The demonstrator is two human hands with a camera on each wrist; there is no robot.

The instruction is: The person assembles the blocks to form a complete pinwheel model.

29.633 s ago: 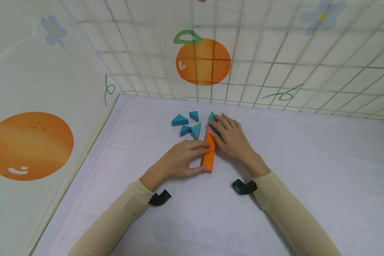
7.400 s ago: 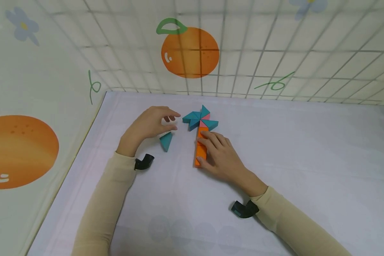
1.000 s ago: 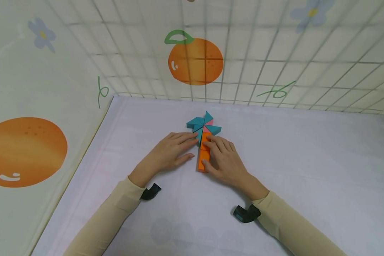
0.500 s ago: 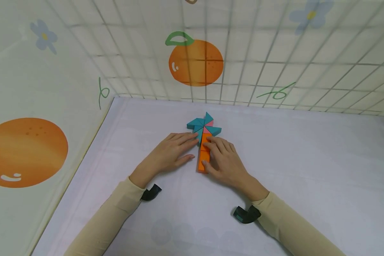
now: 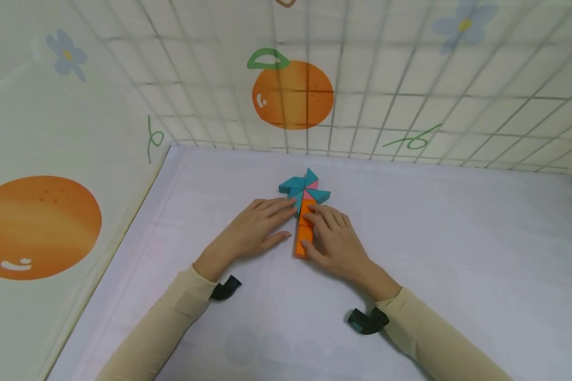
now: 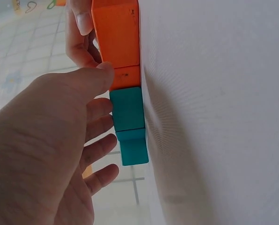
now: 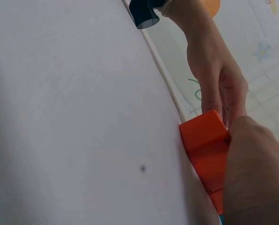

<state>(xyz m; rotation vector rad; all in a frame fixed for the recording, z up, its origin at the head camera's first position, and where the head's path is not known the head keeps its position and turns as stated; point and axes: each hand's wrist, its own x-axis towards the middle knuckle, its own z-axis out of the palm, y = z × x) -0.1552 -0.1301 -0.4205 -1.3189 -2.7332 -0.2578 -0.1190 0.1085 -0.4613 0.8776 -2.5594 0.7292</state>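
On the white surface, several teal triangular blocks (image 5: 320,196) and pink ones (image 5: 312,185) form a pinwheel shape. Two orange blocks (image 5: 305,233) stand end to end below it like a stem. My left hand (image 5: 252,228) lies left of the stem, its extended fingertips touching the lower teal triangle (image 6: 128,108). From the right, my right hand (image 5: 340,243) rests relaxed fingertips and thumb on the orange blocks. In the right wrist view the near orange block (image 7: 203,131) shows between the hands; my right hand covers most of the pinwheel there.
Behind the blocks rises a cloth-covered grid wall (image 5: 372,79) printed with an orange fruit (image 5: 293,100). A pale side wall (image 5: 114,137) borders the left of the white surface (image 5: 438,238). Black curved pieces (image 5: 368,321) sit at both wrists.
Over the earlier frames, loose teal triangles joined the pinwheel; the last moved from the left to beside the stem. During the last second, both hands and the blocks stay practically still.
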